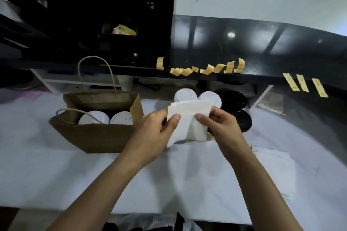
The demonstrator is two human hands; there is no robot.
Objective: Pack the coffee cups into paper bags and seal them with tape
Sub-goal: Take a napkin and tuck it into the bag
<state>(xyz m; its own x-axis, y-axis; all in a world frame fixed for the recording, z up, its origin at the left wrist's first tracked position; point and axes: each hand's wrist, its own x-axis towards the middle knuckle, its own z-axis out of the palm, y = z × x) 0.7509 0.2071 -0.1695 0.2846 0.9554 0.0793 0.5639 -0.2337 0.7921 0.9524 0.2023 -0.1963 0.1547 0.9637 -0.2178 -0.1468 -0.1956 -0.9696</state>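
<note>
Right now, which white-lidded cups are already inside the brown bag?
The two white-lidded cups standing side by side in the open brown paper bag on the left. The other two white-lidded cups stand out on the table behind the white napkin.

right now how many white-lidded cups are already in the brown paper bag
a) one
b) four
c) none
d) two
d, two white-lidded cups sit side by side inside the open brown paper bag, while two more stand on the table behind the white napkin that the left hand and right hand hold.
</note>
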